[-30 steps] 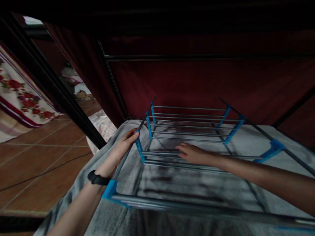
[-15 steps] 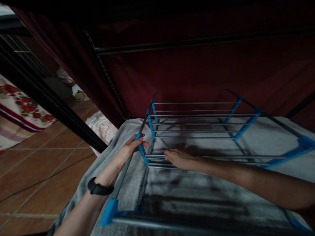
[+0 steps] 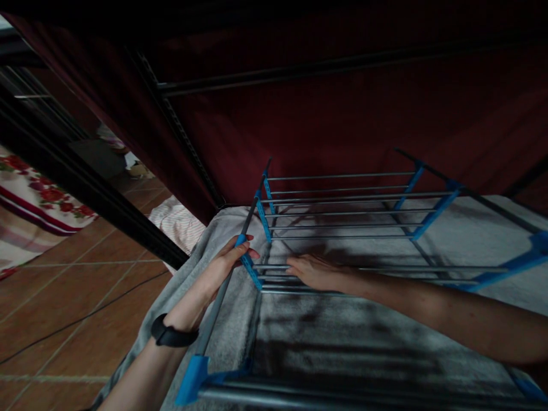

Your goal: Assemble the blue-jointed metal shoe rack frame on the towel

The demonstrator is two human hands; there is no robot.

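Note:
A drying rack (image 3: 342, 198) of grey metal tubes with blue plastic joints lies opened out before me. My left hand (image 3: 229, 261) grips the left side tube at a blue bracket (image 3: 252, 274), thumb on top and fingers curled round it. To the right, my right hand (image 3: 311, 272) is closed over the thin bars of the near folding section, close to that bracket. The hand covers part of these bars, so its exact grip is partly hidden. Farther back, the second barred section stands tilted up between its blue arms (image 3: 434, 214).
The rack rests on a grey blanket (image 3: 231, 308). Behind it hangs a dark red curtain (image 3: 325, 131). A black post (image 3: 128, 211) slants at the left, beside the tiled floor (image 3: 85, 297) with a thin cable. A striped cloth (image 3: 177, 222) lies past the blanket's edge.
Both hands keep their places on the rack. The view has shifted slightly, and the rack's right end appears a little higher and farther right.

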